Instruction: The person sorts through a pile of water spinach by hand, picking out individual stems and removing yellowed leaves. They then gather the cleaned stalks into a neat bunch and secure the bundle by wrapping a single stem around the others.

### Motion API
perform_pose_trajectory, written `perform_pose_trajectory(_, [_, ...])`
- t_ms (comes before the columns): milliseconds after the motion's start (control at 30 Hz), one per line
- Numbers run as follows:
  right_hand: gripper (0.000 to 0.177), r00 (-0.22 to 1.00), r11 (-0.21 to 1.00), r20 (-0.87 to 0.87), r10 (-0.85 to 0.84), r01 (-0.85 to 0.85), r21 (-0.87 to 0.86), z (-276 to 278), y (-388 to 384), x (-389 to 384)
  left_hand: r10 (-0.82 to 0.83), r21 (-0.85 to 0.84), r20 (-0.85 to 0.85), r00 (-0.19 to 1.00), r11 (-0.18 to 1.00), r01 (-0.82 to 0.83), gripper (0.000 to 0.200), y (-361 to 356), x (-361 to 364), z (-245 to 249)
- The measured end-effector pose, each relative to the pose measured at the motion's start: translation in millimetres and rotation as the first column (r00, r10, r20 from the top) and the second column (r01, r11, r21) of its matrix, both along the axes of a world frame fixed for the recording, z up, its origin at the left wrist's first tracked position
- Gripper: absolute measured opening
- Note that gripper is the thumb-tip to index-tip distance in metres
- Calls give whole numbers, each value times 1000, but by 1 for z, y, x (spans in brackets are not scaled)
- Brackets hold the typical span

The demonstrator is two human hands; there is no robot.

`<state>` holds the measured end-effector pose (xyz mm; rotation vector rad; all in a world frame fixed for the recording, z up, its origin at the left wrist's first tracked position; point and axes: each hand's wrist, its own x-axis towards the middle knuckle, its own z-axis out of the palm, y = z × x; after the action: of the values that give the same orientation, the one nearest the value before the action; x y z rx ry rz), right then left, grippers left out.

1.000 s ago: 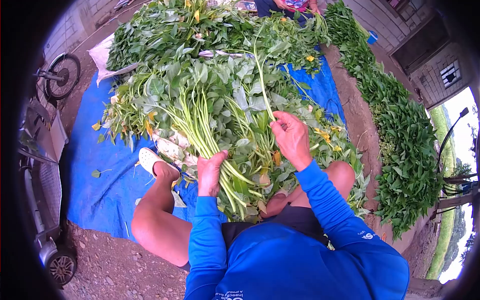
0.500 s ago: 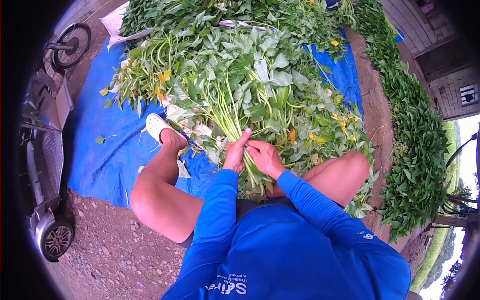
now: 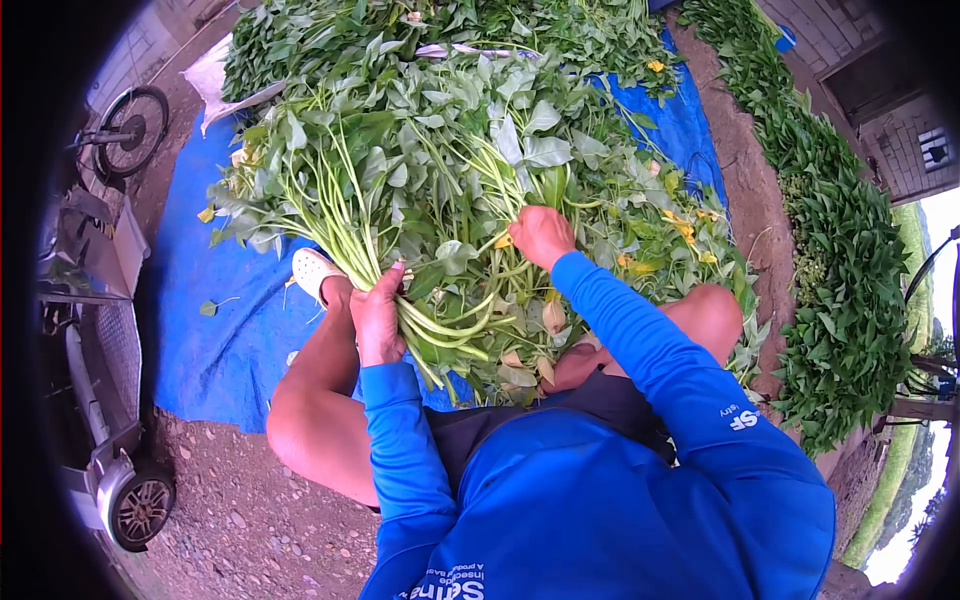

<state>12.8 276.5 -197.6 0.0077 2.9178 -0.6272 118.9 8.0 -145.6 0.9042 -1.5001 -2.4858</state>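
Note:
A bunch of long green stems with leafy tops is gripped in my left hand, its cut ends pointing down and right past my wrist. My right hand is closed on stems in the leafy pile, to the right of the bunch; its fingertips are partly hidden. Yellow leaves are scattered among the green ones at the pile's right side.
A blue tarp lies under the pile. My foot in a white clog rests on it. More leafy bundles line the right side. A wheeled vehicle and a bicycle-like wheel stand at the left.
My hands have moved apart. My left hand has carried the bunch left, and my right hand has let go of it and reached up and right into the pile.

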Motion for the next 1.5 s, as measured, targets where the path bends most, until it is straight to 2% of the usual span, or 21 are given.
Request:
perform_pose_trajectory(100, [27,976,997,-216,39,-24,74,-53,2,-2,6,19,-11,1000,1000,-6,14,-2,1,-4])
perform_pose_trajectory(200, [22,993,979,-44,-105,95,-180,-32,2,-6,-13,40,1,1000,999,13,15,-10,1,-21])
perform_pose_trajectory(267, [29,989,943,100,-107,133,-305,-14,7,-15,-14,41,28,1000,999,13,15,-8,-1,-21])
perform_pose_trajectory(333, [34,971,861,229,-70,174,-478,5,16,-29,-53,76,51,997,996,49,14,-6,-2,-26])
perform_pose_trajectory(367, [38,883,685,462,-84,388,-616,22,21,-38,-64,85,50,997,995,59,14,-5,-4,-33])
perform_pose_trajectory(400, [37,851,675,525,13,380,-633,55,28,-45,-71,95,45,996,993,66,14,-5,-6,-37])
perform_pose_trajectory(467, [35,885,729,455,101,245,-639,102,44,-59,-86,77,63,994,994,81,15,-5,-6,-34])
perform_pose_trajectory(533, [32,938,692,320,135,142,-708,178,45,-47,-95,78,45,994,993,91,16,-5,-6,-30])
perform_pose_trajectory(567, [32,935,645,293,202,98,-758,192,59,-48,-101,60,79,992,994,96,16,-5,-6,-23])
perform_pose_trajectory(600, [33,922,625,343,180,162,-763,199,64,-50,-92,61,79,993,994,87,17,-4,-7,-23])
perform_pose_trajectory(667, [35,965,796,230,127,40,-605,211,75,-42,-100,59,90,991,994,95,18,-3,-7,-22])
perform_pose_trajectory(733, [35,977,606,193,96,96,-789,229,83,-32,-81,58,74,994,995,77,23,2,-9,-21])
perform_pose_trajectory(767, [39,990,716,116,84,21,-698,237,87,-27,-87,69,76,993,994,82,23,0,-10,-23])
perform_pose_trajectory(833, [39,997,692,73,22,37,-721,225,92,-6,-122,69,85,989,991,117,24,3,-2,-26])
perform_pose_trajectory(933, [36,993,615,-86,75,-114,-780,218,80,-13,-82,60,28,996,995,81,26,9,-9,-26])
perform_pose_trajectory(1000, [40,998,649,-53,25,-57,-759,210,75,-8,-106,48,29,994,993,104,26,9,-8,-25])
perform_pose_trajectory(1233, [39,972,531,-92,-215,37,-847,187,52,2,-153,50,52,987,987,151,24,13,-6,-21])
perform_pose_trajectory(1333, [43,956,593,-183,-229,-12,-805,167,57,5,-157,41,37,987,987,156,21,18,-7,-24])
perform_pose_trajectory(1367, [41,933,643,-270,-239,-57,-764,159,57,6,-158,55,49,986,986,155,19,20,-8,-24])
perform_pose_trajectory(1467, [40,867,739,-377,-326,-15,-674,149,37,21,-155,37,46,987,988,153,19,26,-12,-31])
perform_pose_trajectory(1500, [38,819,781,-478,-317,-60,-622,144,32,23,-160,41,43,986,987,158,20,29,-11,-23])
